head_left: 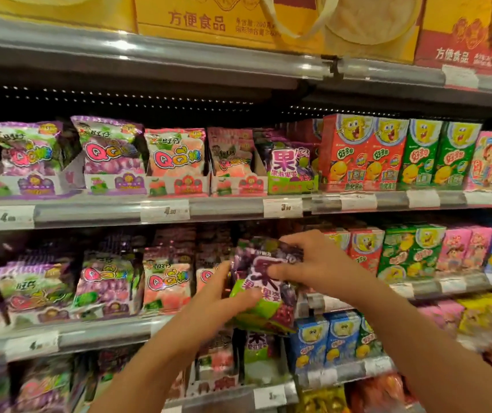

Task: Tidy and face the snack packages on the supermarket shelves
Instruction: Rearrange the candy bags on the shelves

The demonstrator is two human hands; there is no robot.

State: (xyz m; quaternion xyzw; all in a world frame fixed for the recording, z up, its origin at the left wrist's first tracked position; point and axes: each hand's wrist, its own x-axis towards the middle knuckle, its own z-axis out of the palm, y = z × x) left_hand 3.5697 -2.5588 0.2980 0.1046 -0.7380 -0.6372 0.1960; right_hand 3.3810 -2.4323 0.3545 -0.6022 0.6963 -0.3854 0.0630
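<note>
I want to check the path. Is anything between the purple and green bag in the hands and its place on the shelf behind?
Nothing visible. Both the left hand and right hand hold the purple and green bag before a dark gap in the middle shelf.

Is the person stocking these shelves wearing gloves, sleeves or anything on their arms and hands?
No. Both forearms are bare as far as the picture shows, with no sleeve edge in view. The left hand and right hand have no gloves, and I see no rings, watch or bracelet, though the picture is a little blurred.
</note>
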